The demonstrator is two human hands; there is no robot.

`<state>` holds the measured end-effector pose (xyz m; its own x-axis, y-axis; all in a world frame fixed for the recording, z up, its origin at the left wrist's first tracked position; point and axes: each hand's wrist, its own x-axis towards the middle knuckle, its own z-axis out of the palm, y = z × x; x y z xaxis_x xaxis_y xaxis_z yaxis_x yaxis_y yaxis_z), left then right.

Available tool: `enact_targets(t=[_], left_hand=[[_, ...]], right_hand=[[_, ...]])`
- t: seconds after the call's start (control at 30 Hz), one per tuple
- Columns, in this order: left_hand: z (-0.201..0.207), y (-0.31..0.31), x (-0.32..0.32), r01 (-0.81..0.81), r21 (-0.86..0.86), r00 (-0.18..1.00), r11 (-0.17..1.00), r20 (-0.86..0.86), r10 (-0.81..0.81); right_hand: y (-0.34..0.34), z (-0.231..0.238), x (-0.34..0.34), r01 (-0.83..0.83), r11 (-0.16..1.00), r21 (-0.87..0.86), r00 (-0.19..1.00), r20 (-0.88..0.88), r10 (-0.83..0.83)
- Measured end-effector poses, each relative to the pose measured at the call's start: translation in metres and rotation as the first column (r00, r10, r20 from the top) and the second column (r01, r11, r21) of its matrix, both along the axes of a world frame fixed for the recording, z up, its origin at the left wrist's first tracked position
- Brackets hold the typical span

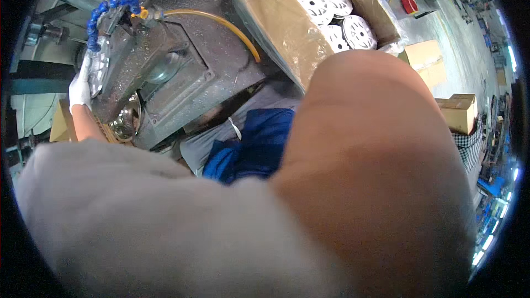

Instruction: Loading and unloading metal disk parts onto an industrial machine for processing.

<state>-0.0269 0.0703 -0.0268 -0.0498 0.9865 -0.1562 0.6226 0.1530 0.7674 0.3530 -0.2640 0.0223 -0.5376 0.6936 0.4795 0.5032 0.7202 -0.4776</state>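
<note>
My left hand, in a white glove, reaches to the machine at the far left. Its fingers lie along the rim of a shiny round metal disc and grip its edge; the thumb is hard to make out. Just above the disc curves a blue segmented coolant hose. My right arm is raised, bent and blurred very close up, filling the lower right. The right hand itself lies outside the picture.
A dark, wet machine bed lies ahead, with a yellow hose across it. Behind the raised arm stands a plastic-lined cardboard box of several slotted metal discs. A shiny metal bowl-like part sits below the machine.
</note>
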Motion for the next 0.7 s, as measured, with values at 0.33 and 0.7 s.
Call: enact_targets(t=[0.33,0.7], left_hand=[[-0.007,0.004,0.016,0.044,0.025,0.946,0.999,-0.321,-0.033],[0.006,-0.038,0.031,-0.201,0.370,0.930,0.907,-0.218,0.295]], right_hand=[[0.002,0.029,-0.019,-0.069,0.959,-0.274,0.948,0.281,0.149],[-0.036,-0.027,0.010,0.333,0.758,-0.561,0.922,0.363,-0.137]])
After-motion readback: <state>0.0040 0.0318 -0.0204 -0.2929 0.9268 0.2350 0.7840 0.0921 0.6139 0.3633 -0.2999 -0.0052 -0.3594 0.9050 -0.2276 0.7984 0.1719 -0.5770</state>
